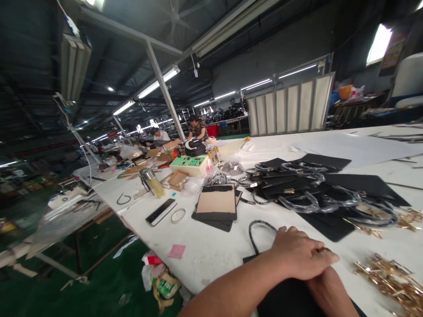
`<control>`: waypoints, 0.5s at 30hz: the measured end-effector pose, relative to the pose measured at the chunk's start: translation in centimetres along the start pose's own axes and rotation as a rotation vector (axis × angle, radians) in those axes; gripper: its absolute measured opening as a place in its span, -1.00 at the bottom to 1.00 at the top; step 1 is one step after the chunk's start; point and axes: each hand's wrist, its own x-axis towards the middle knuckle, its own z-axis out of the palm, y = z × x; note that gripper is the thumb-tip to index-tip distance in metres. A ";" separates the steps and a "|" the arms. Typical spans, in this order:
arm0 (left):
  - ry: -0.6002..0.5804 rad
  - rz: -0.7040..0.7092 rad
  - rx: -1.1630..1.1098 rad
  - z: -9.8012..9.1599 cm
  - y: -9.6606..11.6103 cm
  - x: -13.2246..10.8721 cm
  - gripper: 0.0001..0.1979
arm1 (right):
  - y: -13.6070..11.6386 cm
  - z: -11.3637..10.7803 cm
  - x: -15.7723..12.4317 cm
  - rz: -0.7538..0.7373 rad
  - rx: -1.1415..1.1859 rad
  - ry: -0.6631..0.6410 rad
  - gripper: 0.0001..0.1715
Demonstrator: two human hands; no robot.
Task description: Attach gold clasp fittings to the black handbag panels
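Left hand overlaps right hand at black handled panel. Both grips: cannot tell. White tag: unreadable.

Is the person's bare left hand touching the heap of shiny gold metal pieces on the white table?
Apart. The head view shows a strip of white tabletop between the left hand and the gold heap.

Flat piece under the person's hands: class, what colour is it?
The flat piece is black, clearest in head view.
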 end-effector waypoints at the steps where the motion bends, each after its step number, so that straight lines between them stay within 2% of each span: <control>1: 0.050 -0.003 -0.011 0.2 -0.3 -0.4 -0.46 | -0.1 -0.7 0.3 0.030 -0.005 0.011 -0.51; 4: 0.175 -0.157 -0.044 0.8 -2.0 -2.0 -0.43 | -0.4 -2.8 0.7 0.225 -0.005 0.060 -0.38; 6: 0.191 -0.308 -0.023 1.2 -3.4 -2.9 -0.42 | -0.7 -3.4 0.9 0.323 0.017 0.066 -0.34; 10: 0.130 -0.435 0.031 1.6 -4.9 -3.1 -0.43 | -1.2 -2.8 0.8 0.230 -0.072 0.064 -0.38; 15: 0.095 -0.638 -0.140 1.6 -5.1 -1.6 -0.50 | -1.4 -1.7 -0.4 0.105 -0.198 0.092 -0.43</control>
